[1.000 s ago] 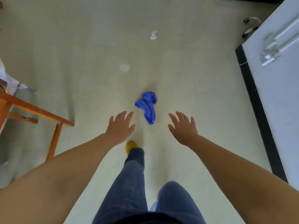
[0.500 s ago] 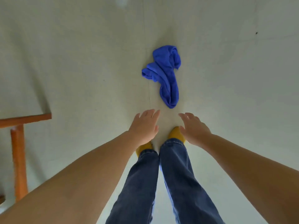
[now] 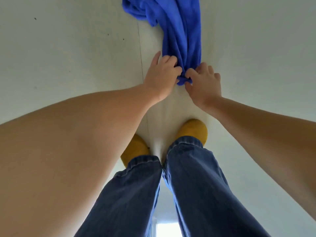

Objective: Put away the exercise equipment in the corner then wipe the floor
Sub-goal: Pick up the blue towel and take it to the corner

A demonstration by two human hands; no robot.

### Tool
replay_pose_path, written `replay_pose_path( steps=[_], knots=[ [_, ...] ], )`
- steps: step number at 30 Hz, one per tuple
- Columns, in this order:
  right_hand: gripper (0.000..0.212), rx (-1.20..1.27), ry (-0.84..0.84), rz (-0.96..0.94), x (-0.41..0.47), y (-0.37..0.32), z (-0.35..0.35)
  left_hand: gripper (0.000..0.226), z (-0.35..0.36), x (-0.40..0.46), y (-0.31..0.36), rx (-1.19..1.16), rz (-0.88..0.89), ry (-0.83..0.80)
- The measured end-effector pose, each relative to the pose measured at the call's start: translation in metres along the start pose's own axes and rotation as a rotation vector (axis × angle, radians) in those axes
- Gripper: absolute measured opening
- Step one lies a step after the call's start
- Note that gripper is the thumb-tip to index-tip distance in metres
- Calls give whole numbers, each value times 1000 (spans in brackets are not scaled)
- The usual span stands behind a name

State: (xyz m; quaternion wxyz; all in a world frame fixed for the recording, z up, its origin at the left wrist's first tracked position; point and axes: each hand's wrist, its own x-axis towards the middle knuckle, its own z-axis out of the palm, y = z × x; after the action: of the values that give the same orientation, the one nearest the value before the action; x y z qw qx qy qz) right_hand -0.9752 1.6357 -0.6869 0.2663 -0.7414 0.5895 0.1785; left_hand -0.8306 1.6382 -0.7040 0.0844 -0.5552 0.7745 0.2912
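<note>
Left hand (image 3: pixel 162 74) and right hand (image 3: pixel 203 82) both pinch the near end of the crumpled blue microfibre cloth (image 3: pixel 179 31), lying on the pale floor (image 3: pixel 68 57) at 12 o'clock; bunched fabric risks uneven wiping

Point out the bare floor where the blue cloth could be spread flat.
Bare floor lies left of the blue cloth, and more right of it. It is crowded at the cloth's near end, where the left hand and right hand pinch it, just ahead of the yellow shoes.
</note>
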Motion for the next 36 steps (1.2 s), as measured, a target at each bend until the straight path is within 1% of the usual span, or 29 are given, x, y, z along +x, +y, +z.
replay_pose_path(
  steps=[2,5,8,10,12,15,17,19,23,26,28,29,32,36],
  knots=[
    [24,43,0,-35,-4,-5,-24,19,-30,-6,5,-122,-32,-39],
    [21,207,27,-41,-18,-24,-79,4,-91,-25,14,-300,-105,0],
    [19,401,59,-36,-38,-51,-162,9,-174,-49,25,-348,-155,24],
    [17,515,26,-46,-55,-69,-227,12,-241,-65,35,-317,-167,72],
    [18,582,-24,-82,-74,-85,-294,24,-312,-82,45,-274,-150,130],
    [17,603,-56,-137,-111,-105,-393,28,-421,-116,64,-201,-101,166],
    [20,550,-38,-175,-142,-116,-457,28,-487,-146,79,-46,-25,112],
    [21,526,0,-224,-182,-127,-519,24,-547,-179,97,26,21,80],
    [23,599,100,-343,-261,-149,-623,16,-652,-243,138,-18,15,191],
    [17,496,140,-401,-300,-154,-672,15,-709,-277,155,25,29,280],
    [8,427,162,-376,-319,-148,-691,14,-737,-296,159,35,16,334],
    [8,421,168,-344,-325,-143,-696,15,-746,-303,159,25,4,357],
    [14,425,190,-284,-344,-138,-718,22,-773,-315,163,10,-8,413],
    [25,405,252,-316,-367,-156,-748,24,-797,-318,181,-45,10,421]
  ],
)
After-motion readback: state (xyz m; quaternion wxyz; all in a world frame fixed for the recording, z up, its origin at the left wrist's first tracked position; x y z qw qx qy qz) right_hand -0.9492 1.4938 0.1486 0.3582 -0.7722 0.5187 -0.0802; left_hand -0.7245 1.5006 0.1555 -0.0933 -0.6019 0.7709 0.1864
